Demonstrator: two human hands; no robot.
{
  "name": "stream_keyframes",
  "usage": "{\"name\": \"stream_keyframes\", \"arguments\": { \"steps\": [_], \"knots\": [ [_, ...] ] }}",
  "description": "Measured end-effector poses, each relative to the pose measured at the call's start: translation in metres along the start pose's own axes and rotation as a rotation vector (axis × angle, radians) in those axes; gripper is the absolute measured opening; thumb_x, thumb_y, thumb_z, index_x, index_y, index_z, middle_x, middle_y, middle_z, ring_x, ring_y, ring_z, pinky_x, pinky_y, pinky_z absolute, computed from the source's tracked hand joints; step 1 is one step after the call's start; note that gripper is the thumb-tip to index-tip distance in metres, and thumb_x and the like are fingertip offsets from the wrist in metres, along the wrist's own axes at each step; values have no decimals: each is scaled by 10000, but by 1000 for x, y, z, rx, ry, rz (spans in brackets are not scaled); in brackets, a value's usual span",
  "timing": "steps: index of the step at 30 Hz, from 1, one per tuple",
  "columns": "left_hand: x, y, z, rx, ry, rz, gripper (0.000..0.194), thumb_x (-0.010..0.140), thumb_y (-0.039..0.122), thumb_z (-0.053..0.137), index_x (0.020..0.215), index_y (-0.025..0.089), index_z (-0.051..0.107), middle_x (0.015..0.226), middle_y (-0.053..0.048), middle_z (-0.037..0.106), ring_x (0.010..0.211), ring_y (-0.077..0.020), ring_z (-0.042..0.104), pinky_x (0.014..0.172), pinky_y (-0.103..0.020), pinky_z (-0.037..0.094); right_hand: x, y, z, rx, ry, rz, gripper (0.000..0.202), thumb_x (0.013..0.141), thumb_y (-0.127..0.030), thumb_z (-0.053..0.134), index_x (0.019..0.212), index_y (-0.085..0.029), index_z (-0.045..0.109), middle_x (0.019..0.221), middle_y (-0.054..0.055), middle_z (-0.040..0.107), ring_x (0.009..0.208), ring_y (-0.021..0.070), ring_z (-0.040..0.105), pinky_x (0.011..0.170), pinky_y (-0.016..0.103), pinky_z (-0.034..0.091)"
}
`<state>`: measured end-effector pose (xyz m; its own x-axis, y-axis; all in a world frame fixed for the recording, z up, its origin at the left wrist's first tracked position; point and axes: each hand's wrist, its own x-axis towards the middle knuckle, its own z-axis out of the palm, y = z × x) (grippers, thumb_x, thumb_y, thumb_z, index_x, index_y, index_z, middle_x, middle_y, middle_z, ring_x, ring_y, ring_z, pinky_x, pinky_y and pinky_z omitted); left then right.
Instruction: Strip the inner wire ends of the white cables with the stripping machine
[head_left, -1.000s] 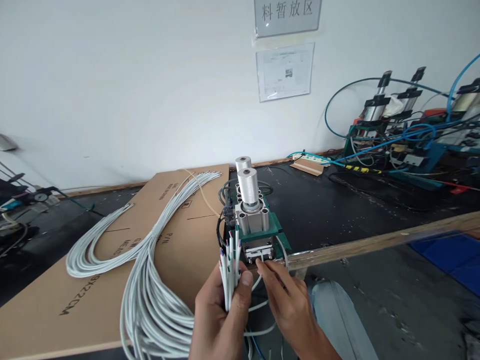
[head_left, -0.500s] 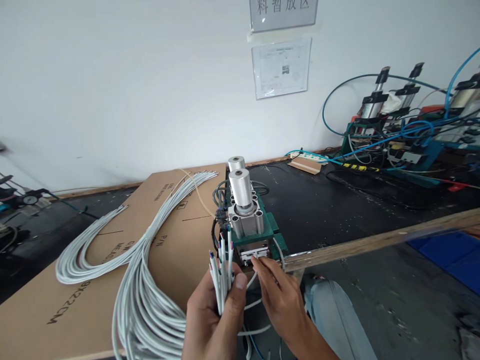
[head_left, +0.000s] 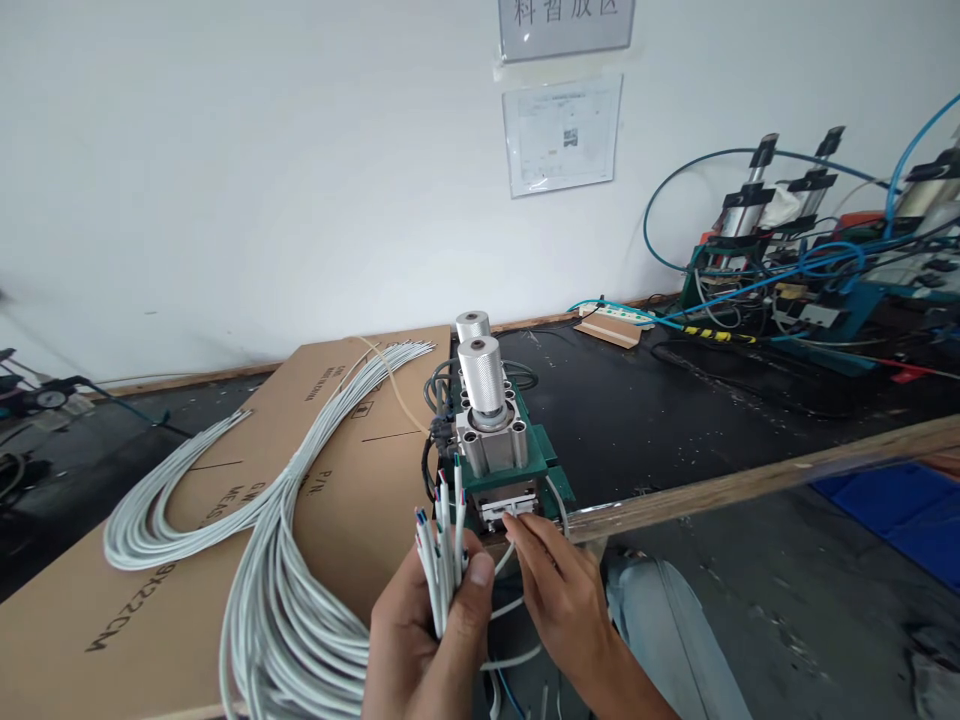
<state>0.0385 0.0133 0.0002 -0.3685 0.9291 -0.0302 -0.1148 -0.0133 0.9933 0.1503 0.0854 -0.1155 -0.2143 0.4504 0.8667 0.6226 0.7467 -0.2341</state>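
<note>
My left hand [head_left: 435,630] is wrapped round a bunch of white cables [head_left: 444,560], whose cut ends point up and show small coloured wire tips. My right hand [head_left: 559,600] is closed at the fingertips on a single white cable [head_left: 506,560], held at the front slot of a small pneumatic machine [head_left: 491,430]. That machine has a green base and knurled silver knobs on top. The cable's tip is hidden in the slot and behind my fingers.
Long bundles of white cable [head_left: 289,490] lie on a flat cardboard sheet [head_left: 375,480] to the left. Further pneumatic machines [head_left: 780,220] with blue hoses stand at the right on the black bench [head_left: 637,400]. Its wooden edge [head_left: 720,485] runs beside my right hand.
Both hands keep almost the same place, with the right one still at the machine's slot. The view has shifted very slightly.
</note>
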Motion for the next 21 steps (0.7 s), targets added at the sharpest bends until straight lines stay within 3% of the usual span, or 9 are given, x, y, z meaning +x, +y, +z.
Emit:
{"name": "stream_keyframes", "arguments": {
  "steps": [17, 21],
  "knots": [
    [0, 2, -1, 19, 12, 47, 428, 745, 595, 793, 740, 189, 657, 548, 78, 307, 491, -100, 239, 417, -211, 237, 1, 2, 0, 41, 44, -23, 318, 986, -55, 514, 1270, -121, 641, 1023, 137, 745, 881, 229, 766, 685, 285, 620],
    [-5, 8, -2, 127, 30, 126, 380, 743, 566, 789, 705, 205, 676, 487, 51, 388, 486, -152, 388, 440, -240, 354, 1, -5, -6, 71, 76, -67, 306, 988, -63, 508, 1251, -131, 650, 983, 133, 744, 860, 225, 753, 705, 306, 616]
  ]
}}
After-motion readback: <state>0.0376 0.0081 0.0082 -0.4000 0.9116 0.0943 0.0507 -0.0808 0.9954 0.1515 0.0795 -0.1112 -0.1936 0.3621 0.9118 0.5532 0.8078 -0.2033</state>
